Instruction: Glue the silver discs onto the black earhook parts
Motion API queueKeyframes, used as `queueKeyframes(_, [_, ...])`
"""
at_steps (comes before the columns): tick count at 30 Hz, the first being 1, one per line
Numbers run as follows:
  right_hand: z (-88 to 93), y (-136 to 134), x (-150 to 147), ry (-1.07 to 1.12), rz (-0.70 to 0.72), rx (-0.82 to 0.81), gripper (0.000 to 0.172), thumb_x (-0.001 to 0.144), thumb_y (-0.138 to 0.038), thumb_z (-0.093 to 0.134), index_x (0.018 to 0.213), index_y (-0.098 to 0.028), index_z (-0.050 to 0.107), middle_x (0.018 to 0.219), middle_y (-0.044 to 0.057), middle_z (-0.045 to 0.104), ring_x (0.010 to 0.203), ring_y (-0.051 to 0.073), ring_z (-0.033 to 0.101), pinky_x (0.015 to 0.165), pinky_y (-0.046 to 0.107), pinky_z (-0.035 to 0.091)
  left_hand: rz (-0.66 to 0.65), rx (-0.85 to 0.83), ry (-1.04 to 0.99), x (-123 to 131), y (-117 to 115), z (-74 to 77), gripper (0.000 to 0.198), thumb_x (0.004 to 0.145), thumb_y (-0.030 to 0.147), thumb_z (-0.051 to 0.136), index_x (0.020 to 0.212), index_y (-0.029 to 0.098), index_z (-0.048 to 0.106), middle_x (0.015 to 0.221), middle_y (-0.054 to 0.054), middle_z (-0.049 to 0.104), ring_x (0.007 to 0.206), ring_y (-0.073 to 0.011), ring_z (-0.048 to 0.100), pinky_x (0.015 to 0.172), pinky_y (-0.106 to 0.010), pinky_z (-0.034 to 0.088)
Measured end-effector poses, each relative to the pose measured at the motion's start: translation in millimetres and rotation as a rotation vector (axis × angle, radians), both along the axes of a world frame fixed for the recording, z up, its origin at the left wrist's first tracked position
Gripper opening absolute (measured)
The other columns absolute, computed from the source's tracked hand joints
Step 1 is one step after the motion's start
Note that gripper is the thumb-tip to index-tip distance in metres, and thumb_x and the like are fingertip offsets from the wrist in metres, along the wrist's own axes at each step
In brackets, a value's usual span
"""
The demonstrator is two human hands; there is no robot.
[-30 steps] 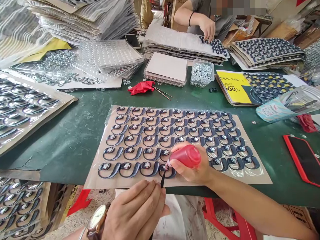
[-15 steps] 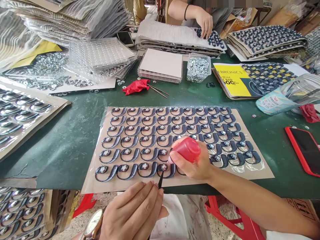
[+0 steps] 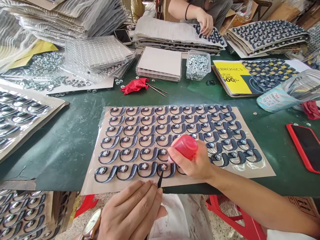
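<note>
Rows of black ear-hook earphone shells (image 3: 129, 152), each with a round silver part, lie on a film-covered cardboard sheet (image 3: 175, 185). My left hand (image 3: 135, 208) is closed around black tweezers (image 3: 160, 179). Their tip meets an earphone shell (image 3: 163, 167) in the nearest row. My right hand (image 3: 191, 161) grips a red squeeze bottle (image 3: 185, 146), tilted with its nozzle (image 3: 170, 160) down and left, just above that same shell. Whether the nozzle touches anything, I cannot tell. My right hand and the bottle hide a few shells in the middle.
Behind the sheet are a red cloth (image 3: 135, 86), metal tweezers (image 3: 157, 90) and a tub of small metal discs (image 3: 198, 66). A red-cased phone (image 3: 303, 145) lies at right. Another shell sheet (image 3: 22, 116) is at left. Across the table, a co-worker's hand (image 3: 205, 21) touches black parts.
Both my hands keep their grips. The bottle shifts very slightly left, while the tweezer tip stays at the same shell. The whole view drifts a little.
</note>
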State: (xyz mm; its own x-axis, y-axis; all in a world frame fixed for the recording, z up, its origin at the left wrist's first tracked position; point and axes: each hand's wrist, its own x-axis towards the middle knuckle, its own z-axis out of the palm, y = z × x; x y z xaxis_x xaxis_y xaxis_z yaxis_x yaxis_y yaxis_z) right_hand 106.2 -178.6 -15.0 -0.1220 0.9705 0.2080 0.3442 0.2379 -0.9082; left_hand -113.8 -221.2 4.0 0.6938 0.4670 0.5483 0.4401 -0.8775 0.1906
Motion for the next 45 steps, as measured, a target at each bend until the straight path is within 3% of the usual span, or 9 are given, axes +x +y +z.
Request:
queueKeyframes(5, [2.4, -1.0, 3.4, 0.004, 0.020, -0.010, 0.024, 0.091, -0.035, 0.060, 0.073, -0.019, 0.063, 0.059, 0.000, 0.063, 0.054, 0.013, 0.060, 0.055, 0.025, 0.052, -0.033, -0.073, 0.002, 1.2, 7.4, 9.6, 0.016, 0.094, 0.013, 0.056, 0.096, 0.007, 0.071, 0.093, -0.005, 0.076, 0.093, -0.0175, 0.071, 0.084, -0.032, 0.057])
queueKeyframes(14, [4.0, -0.3, 2.4, 0.011, 0.026, 0.009, 0.020, 0.090, -0.034, 0.061, 0.076, -0.020, 0.064, 0.057, 0.000, 0.063, 0.052, 0.013, 0.060, 0.052, 0.026, 0.052, -0.062, -0.121, -0.053, -0.4, 15.3, 12.2, 0.015, 0.090, 0.011, 0.057, 0.093, 0.006, 0.071, 0.089, -0.008, 0.075, 0.086, -0.0189, 0.071, 0.077, -0.033, 0.058])
queueKeyframes(20, [5.1, -0.2, 1.1, 0.004, 0.069, -0.008, 0.022, 0.089, -0.034, 0.060, 0.073, -0.019, 0.063, 0.058, 0.000, 0.064, 0.053, 0.013, 0.060, 0.054, 0.025, 0.052, -0.052, -0.244, -0.191, 1.2, 26.1, 14.8, 0.014, 0.085, 0.003, 0.058, 0.089, 0.006, 0.070, 0.084, -0.007, 0.073, 0.083, -0.0142, 0.068, 0.078, -0.029, 0.056])
queueKeyframes(28, [5.2, -4.8, -3.9, 0.065, 0.054, 0.173, 0.015, 0.080, -0.030, 0.072, 0.073, -0.021, 0.062, 0.067, 0.001, 0.068, 0.060, 0.014, 0.065, 0.058, 0.026, 0.055, -0.016, -0.380, -0.267, -0.3, 34.7, 12.6, 0.017, 0.083, 0.001, 0.056, 0.091, 0.011, 0.067, 0.082, -0.005, 0.072, 0.075, -0.0134, 0.067, 0.069, -0.028, 0.056])
queueKeyframes(32, [29.9, -6.4, 10.7, 0.305, -0.030, 0.025, 0.013, 0.084, -0.032, 0.071, 0.087, -0.022, 0.064, 0.069, 0.001, 0.067, 0.057, 0.014, 0.066, 0.053, 0.026, 0.056, -0.051, -0.345, -0.269, -0.1, 33.8, 13.6, 0.019, 0.084, 0.001, 0.055, 0.095, 0.012, 0.066, 0.082, -0.005, 0.072, 0.076, -0.0145, 0.068, 0.068, -0.029, 0.056])
queueKeyframes(36, [50.3, 2.9, 44.7, 0.425, -0.030, -0.205, 0.030, 0.086, -0.051, 0.065, 0.091, -0.021, 0.066, 0.067, 0.003, 0.067, 0.056, 0.017, 0.067, 0.048, 0.027, 0.056, -0.077, -0.326, -0.218, -0.9, 31.4, 13.9, 0.019, 0.085, 0.004, 0.056, 0.101, 0.011, 0.065, 0.087, -0.007, 0.073, 0.081, -0.0164, 0.069, 0.071, -0.031, 0.056])
queueKeyframes(40, [46.6, 17.5, 67.9, 0.431, -0.057, -0.298, 0.036, 0.083, -0.054, 0.067, 0.093, -0.019, 0.068, 0.067, 0.003, 0.069, 0.051, 0.015, 0.064, 0.046, 0.026, 0.055, -0.062, -0.331, -0.214, -0.8, 30.1, 17.8, 0.018, 0.085, 0.005, 0.057, 0.101, 0.009, 0.066, 0.088, -0.008, 0.073, 0.083, -0.0177, 0.070, 0.073, -0.031, 0.057])
queueKeyframes(45, [38.9, 41.4, 54.0, 0.392, -0.018, -0.345, 0.023, 0.084, -0.040, 0.071, 0.088, -0.018, 0.065, 0.066, 0.001, 0.068, 0.057, 0.016, 0.068, 0.047, 0.023, 0.055, -0.018, -0.253, -0.208, 1.2, 32.6, 20.4, 0.016, 0.088, 0.006, 0.056, 0.099, 0.006, 0.068, 0.089, -0.010, 0.073, 0.085, -0.0182, 0.070, 0.075, -0.032, 0.058])
